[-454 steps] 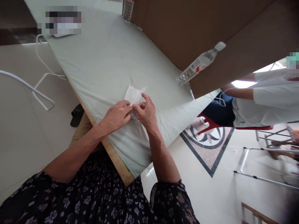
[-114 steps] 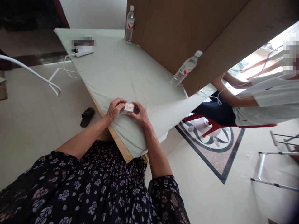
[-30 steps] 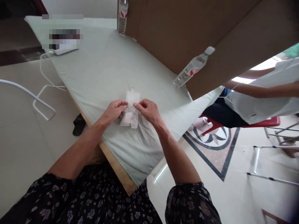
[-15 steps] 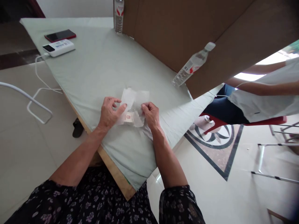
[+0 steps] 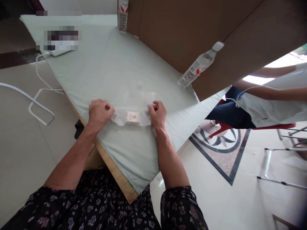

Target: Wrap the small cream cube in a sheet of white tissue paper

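- My left hand (image 5: 99, 111) is closed in a pinch on the left end of a thin clear wrap (image 5: 118, 117).
- My right hand (image 5: 157, 112) is closed in a pinch on the right end of the same wrap.
- My two hands are apart, and the wrap is pulled wide and flat between them.
- A small white and red packet (image 5: 132, 117) lies in the middle of the wrap, between my hands. I cannot tell if it is inside the wrap or just on top of it.
- The wrap and the packet rest on the table (image 5: 112, 64), close to the edge nearest to me. The table has a pale green cloth on it.
- A big brown cardboard wall (image 5: 182, 32) stands along the far side of the table.
- A water bottle (image 5: 200, 65) leans against the cardboard, well away from my hands.
- A second bottle (image 5: 122, 14) stands up straight at the far corner, next to the cardboard.
- At the far left of the table are things too blurry to name. A white cable (image 5: 38, 72) hangs from there down to the floor.
- A dark slipper (image 5: 77, 129) lies on the floor by the table edge, near my left arm.
- Another person in a white shirt (image 5: 268, 107) sits on a red chair (image 5: 275, 126) on the right, past the cardboard.
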`<state>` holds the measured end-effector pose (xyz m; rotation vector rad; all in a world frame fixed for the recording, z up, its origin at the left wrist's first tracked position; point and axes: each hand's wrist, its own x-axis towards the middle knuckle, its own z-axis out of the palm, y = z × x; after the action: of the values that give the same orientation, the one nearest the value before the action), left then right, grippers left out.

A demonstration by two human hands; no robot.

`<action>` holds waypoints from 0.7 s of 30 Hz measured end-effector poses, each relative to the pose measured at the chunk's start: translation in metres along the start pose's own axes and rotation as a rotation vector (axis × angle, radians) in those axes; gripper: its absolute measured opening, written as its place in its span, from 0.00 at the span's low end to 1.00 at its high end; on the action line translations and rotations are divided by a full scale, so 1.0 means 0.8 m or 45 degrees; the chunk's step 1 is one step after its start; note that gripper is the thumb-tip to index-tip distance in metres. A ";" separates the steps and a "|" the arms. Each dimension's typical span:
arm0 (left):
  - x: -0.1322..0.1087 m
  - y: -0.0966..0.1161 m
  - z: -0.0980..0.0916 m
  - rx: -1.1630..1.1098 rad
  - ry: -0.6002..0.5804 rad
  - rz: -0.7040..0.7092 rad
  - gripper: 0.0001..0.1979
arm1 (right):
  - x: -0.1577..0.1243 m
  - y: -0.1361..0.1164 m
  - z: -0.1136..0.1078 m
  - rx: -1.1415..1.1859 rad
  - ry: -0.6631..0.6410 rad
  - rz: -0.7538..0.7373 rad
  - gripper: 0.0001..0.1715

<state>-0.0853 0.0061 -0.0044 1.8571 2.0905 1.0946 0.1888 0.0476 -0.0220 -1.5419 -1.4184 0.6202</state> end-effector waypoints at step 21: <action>-0.047 0.054 -0.073 -0.184 -0.746 0.289 0.18 | -0.102 -0.054 -0.075 -0.025 -0.927 -0.452 0.12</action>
<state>-0.0739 -0.0534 0.0503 2.0561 1.4672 0.6046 0.2016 -0.0514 0.0246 -1.0621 -2.1795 1.0001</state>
